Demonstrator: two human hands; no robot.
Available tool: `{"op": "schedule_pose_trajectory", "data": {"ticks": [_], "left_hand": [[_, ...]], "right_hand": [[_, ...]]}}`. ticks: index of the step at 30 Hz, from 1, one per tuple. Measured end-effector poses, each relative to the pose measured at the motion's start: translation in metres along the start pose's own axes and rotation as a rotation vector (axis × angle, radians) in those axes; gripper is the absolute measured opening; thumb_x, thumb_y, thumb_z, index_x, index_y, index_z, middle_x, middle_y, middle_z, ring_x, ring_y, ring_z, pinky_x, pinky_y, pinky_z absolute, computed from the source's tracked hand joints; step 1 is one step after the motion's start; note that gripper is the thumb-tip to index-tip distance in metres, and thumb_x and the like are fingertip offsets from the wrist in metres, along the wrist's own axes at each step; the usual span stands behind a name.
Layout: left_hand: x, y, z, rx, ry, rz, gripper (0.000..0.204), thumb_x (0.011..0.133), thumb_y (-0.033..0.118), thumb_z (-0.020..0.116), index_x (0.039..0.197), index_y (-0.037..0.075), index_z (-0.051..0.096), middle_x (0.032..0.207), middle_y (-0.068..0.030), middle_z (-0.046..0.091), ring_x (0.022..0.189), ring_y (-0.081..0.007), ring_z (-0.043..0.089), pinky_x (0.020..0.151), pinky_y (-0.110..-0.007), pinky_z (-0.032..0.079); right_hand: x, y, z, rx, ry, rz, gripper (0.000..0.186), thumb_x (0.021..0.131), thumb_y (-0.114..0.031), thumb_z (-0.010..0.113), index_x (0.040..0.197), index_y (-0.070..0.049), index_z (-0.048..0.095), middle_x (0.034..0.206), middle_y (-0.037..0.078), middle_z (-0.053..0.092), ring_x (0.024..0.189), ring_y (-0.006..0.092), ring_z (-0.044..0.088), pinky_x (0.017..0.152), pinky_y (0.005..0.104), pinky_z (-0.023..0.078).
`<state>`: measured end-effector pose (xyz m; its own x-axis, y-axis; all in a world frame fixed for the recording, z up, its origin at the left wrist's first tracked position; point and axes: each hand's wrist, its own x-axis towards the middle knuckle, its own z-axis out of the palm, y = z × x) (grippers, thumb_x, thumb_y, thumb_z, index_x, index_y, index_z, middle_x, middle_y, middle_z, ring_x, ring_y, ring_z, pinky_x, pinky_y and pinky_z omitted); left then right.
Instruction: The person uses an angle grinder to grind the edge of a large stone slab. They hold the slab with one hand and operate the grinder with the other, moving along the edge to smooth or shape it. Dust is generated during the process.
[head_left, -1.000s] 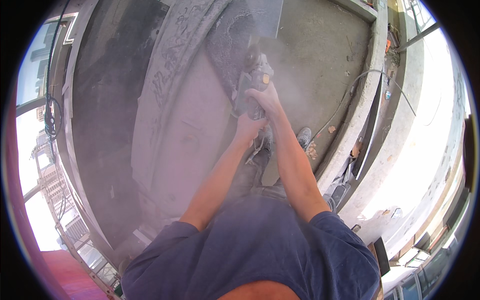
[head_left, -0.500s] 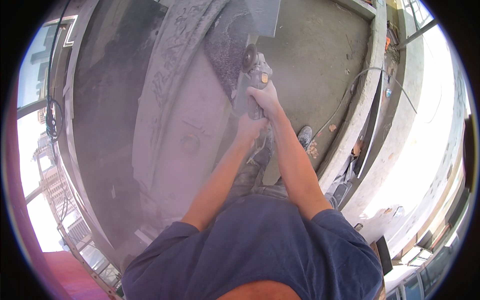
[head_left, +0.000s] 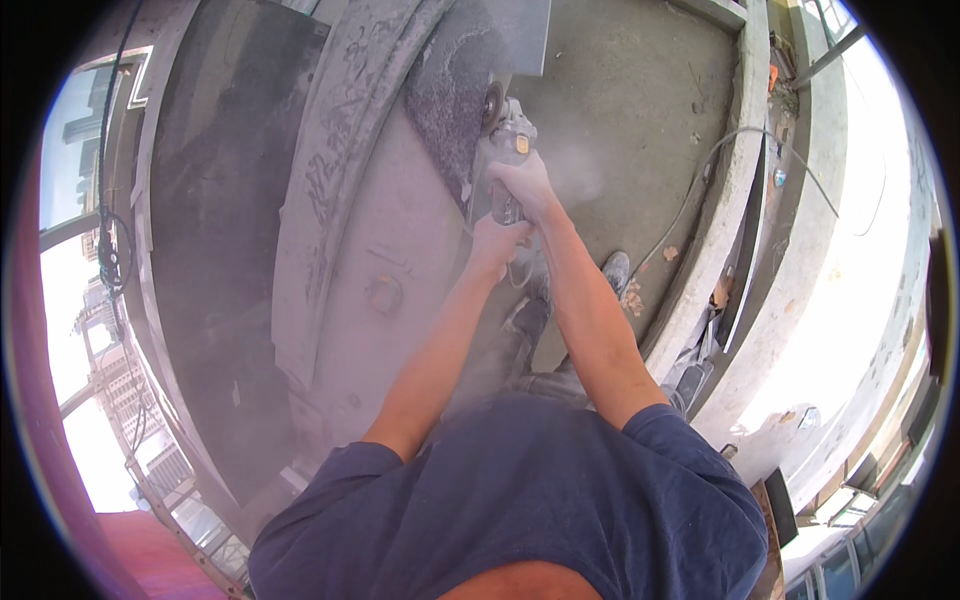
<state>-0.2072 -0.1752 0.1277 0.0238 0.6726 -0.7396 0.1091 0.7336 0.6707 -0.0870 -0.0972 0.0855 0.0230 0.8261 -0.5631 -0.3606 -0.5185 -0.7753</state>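
The grinder (head_left: 515, 138) has edged farther along the right side of the dark slab (head_left: 445, 120). Right hand (head_left: 524, 184) clamps its body, left hand (head_left: 496, 245) its rear; dust (head_left: 580, 172) hides whether the disc (head_left: 492, 106) touches. Probably heavy, rigid: best held two-handed, behind the disc.

A pale, dust-covered work surface (head_left: 400, 220) supports a dark, speckled slab (head_left: 440, 125), which lies across its upper part; whitish dust coats some of the slab's face. A circular mark (head_left: 383, 295) shows on the work surface nearer the body. To the right, the grey floor (head_left: 640, 110) carries dry brown leaves (head_left: 632, 297), a dusty shoe (head_left: 616, 268) and a thin cable (head_left: 690, 205).
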Motion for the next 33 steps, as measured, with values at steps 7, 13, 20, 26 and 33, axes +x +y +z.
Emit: {"op": "schedule_pose_trajectory", "data": {"ticks": [7, 13, 20, 26, 33], "left_hand": [[-0.039, -0.012, 0.005, -0.051, -0.026, 0.012, 0.025, 0.082, 0.006, 0.088, 0.105, 0.003, 0.077, 0.084, -0.0049, 0.074, 0.062, -0.0110, 0.061, 0.053, -0.031, 0.039], [-0.040, -0.022, 0.005, -0.066, -0.022, 0.008, 0.023, 0.083, 0.010, 0.089, 0.102, 0.005, 0.078, 0.084, -0.0055, 0.074, 0.062, -0.0109, 0.062, 0.052, -0.031, 0.038], [-0.015, -0.020, 0.003, -0.036, -0.002, 0.033, 0.028, 0.082, 0.014, 0.091, 0.106, 0.005, 0.079, 0.084, -0.0062, 0.075, 0.062, -0.0104, 0.061, 0.052, -0.030, 0.036], [-0.001, -0.007, -0.002, -0.068, -0.029, 0.038, 0.035, 0.082, 0.012, 0.092, 0.112, 0.002, 0.078, 0.090, -0.0071, 0.077, 0.065, -0.0132, 0.066, 0.051, -0.029, 0.037], [-0.039, 0.000, 0.009, 0.283, 0.112, 0.090, 0.053, 0.086, 0.025, 0.093, 0.122, -0.005, 0.067, 0.091, -0.0137, 0.082, 0.070, -0.0182, 0.079, 0.056, -0.033, 0.057]], "right_hand": [[-0.036, 0.010, -0.002, -0.011, 0.065, -0.031, 0.066, 0.082, -0.012, 0.087, 0.140, 0.004, 0.063, 0.119, 0.014, 0.076, 0.106, 0.0249, 0.078, 0.092, 0.0404, 0.064], [-0.036, 0.019, -0.001, 0.009, 0.078, 0.040, 0.068, 0.080, -0.012, 0.087, 0.142, 0.003, 0.062, 0.123, 0.014, 0.075, 0.109, 0.0261, 0.077, 0.096, 0.0404, 0.063], [-0.021, 0.004, -0.003, 0.001, 0.020, -0.025, 0.065, 0.081, -0.010, 0.086, 0.141, 0.003, 0.064, 0.118, 0.012, 0.077, 0.105, 0.0227, 0.078, 0.092, 0.0393, 0.063], [-0.004, 0.001, -0.001, -0.007, -0.004, -0.061, 0.048, 0.083, -0.011, 0.085, 0.127, 0.003, 0.072, 0.110, 0.010, 0.079, 0.095, 0.0228, 0.079, 0.084, 0.0399, 0.064], [-0.028, 0.005, -0.002, -0.015, 0.018, -0.034, 0.051, 0.085, -0.010, 0.085, 0.131, 0.004, 0.068, 0.110, 0.012, 0.078, 0.094, 0.0221, 0.079, 0.080, 0.0397, 0.064]]}}
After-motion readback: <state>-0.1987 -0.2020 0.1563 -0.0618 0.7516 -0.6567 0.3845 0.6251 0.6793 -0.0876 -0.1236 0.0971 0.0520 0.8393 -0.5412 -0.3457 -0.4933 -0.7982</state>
